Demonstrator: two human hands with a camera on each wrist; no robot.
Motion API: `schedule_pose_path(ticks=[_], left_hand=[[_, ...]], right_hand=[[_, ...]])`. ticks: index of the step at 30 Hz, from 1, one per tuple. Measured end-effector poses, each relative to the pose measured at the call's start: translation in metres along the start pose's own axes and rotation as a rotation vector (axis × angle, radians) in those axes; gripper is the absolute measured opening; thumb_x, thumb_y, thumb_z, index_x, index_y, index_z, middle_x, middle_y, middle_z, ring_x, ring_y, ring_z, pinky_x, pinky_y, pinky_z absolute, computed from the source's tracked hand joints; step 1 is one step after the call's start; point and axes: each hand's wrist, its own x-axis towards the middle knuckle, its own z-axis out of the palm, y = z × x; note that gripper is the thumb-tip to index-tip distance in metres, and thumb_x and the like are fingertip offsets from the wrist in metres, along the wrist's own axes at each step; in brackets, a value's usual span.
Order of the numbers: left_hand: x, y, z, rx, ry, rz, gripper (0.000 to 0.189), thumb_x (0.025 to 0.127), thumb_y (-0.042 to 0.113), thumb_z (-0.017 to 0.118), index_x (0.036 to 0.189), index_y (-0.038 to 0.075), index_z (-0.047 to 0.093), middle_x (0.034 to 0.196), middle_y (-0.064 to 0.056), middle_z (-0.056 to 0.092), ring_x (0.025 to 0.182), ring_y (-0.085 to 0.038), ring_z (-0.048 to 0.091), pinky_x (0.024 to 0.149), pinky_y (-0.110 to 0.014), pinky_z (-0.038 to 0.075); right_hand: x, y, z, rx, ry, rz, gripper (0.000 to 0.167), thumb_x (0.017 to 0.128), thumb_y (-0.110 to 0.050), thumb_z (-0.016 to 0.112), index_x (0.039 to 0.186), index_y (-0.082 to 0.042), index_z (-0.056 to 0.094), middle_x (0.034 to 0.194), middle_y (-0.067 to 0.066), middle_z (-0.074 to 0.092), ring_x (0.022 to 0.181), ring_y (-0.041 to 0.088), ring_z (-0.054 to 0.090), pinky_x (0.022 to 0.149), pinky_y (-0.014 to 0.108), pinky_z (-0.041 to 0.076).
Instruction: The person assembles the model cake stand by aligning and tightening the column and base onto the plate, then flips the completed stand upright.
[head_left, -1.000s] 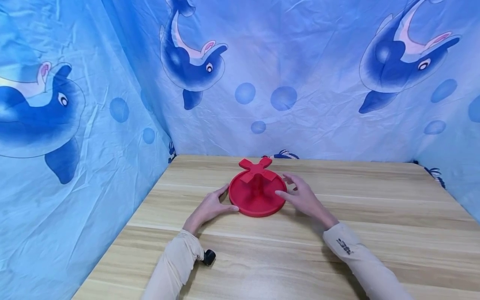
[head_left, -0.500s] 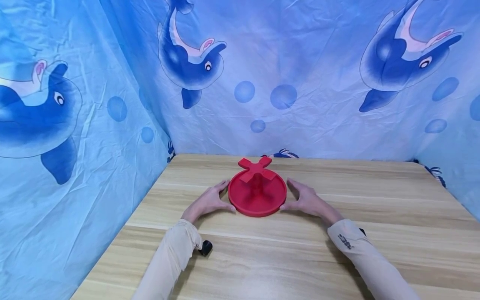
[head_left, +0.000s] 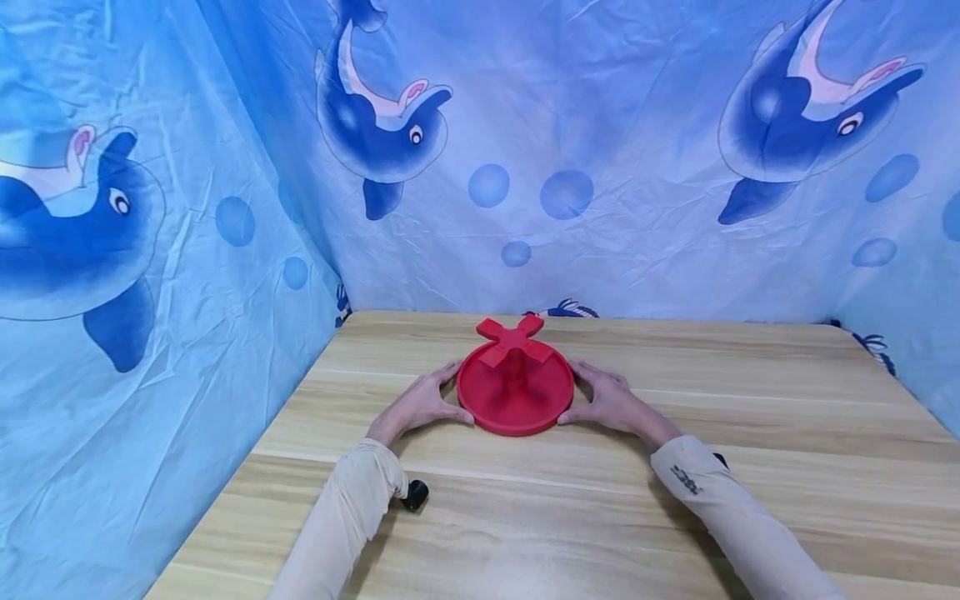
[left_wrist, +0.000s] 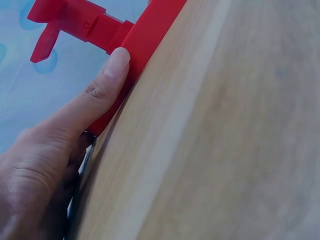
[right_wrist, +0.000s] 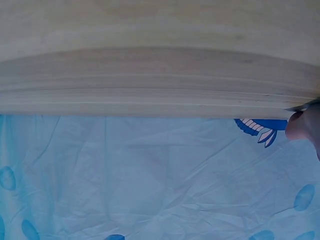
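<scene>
A red round tray (head_left: 513, 421) with a low raised rim sits on the wooden table. From its middle rises a post (left_wrist: 95, 27) marked with what looks like "33", topped by a flat red cross-shaped piece (head_left: 514, 340). My left hand (head_left: 420, 404) holds the tray's left side, thumb at the near rim and fingers round the far side. The left wrist view shows the left thumb (left_wrist: 107, 75) pressed on the rim. On the opposite side my right hand (head_left: 611, 402) holds the rim, thumb in front and fingers behind. Only a fingertip (right_wrist: 298, 127) of it shows in the right wrist view.
The wood-grain table (head_left: 510, 517) reaches back to a blue curtain (head_left: 630, 267) printed with dolphins and bubbles, which also hangs along the left and right. A small black device (head_left: 416, 495) sticks out at the left sleeve cuff.
My right hand has come from partly over the rim, with its fingers raised, down to the tray's right side. The left hand has shifted slightly; the tray stays in place.
</scene>
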Motion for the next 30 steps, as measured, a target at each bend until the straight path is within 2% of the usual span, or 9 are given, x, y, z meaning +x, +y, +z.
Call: schedule_pose_path(ticks=[9,14,18,21,26,30], left_hand=[[-0.001,0.001,0.003,-0.06,0.018,0.016,0.112,0.074,0.046,0.094,0.162,0.01,0.035,0.162,-0.013,0.04,0.15,-0.032,0.033,0.117,-0.053,0.035],[-0.001,0.002,0.006,-0.068,0.034,0.015,0.11,0.073,0.045,0.095,0.161,0.011,0.038,0.162,-0.011,0.04,0.15,-0.031,0.034,0.117,-0.053,0.035],[-0.001,0.004,0.006,-0.083,0.049,0.002,0.107,0.072,0.048,0.094,0.16,0.015,0.042,0.159,-0.009,0.046,0.147,-0.03,0.039,0.115,-0.053,0.038],[-0.002,0.007,0.006,-0.147,0.064,-0.003,0.101,0.074,0.047,0.093,0.158,0.016,0.046,0.154,-0.007,0.052,0.143,-0.027,0.045,0.112,-0.049,0.043],[-0.002,0.015,0.005,-0.303,0.098,0.014,0.086,0.081,0.038,0.09,0.153,0.011,0.053,0.148,-0.006,0.058,0.134,-0.024,0.056,0.109,-0.043,0.047],[-0.002,0.027,0.003,-0.288,0.124,-0.014,0.078,0.087,0.047,0.083,0.151,0.012,0.056,0.142,-0.006,0.063,0.121,-0.021,0.063,0.101,-0.038,0.051]], right_hand=[[0.0,-0.001,-0.001,0.034,0.011,0.002,0.107,0.078,-0.049,0.09,0.16,-0.005,0.037,0.16,0.019,0.042,0.147,0.042,0.034,0.113,0.069,0.022],[-0.003,0.0,-0.001,0.085,0.012,0.005,0.105,0.078,-0.045,0.091,0.16,-0.007,0.038,0.16,0.018,0.042,0.147,0.042,0.035,0.114,0.066,0.034],[-0.007,-0.001,-0.007,0.219,-0.029,0.062,0.105,0.079,-0.04,0.091,0.162,-0.008,0.035,0.161,0.016,0.04,0.148,0.041,0.033,0.108,0.058,0.046],[-0.011,-0.003,-0.013,0.304,-0.041,0.102,0.104,0.079,-0.039,0.091,0.161,-0.007,0.036,0.16,0.016,0.041,0.147,0.041,0.035,0.102,0.051,0.053],[-0.016,-0.006,-0.024,0.298,0.005,0.1,0.092,0.085,-0.044,0.086,0.157,-0.005,0.045,0.153,0.018,0.051,0.139,0.042,0.047,0.098,0.047,0.056],[-0.019,-0.01,-0.033,0.304,0.044,0.116,0.082,0.091,-0.045,0.079,0.153,-0.001,0.049,0.148,0.019,0.056,0.134,0.041,0.051,0.102,0.052,0.052]])
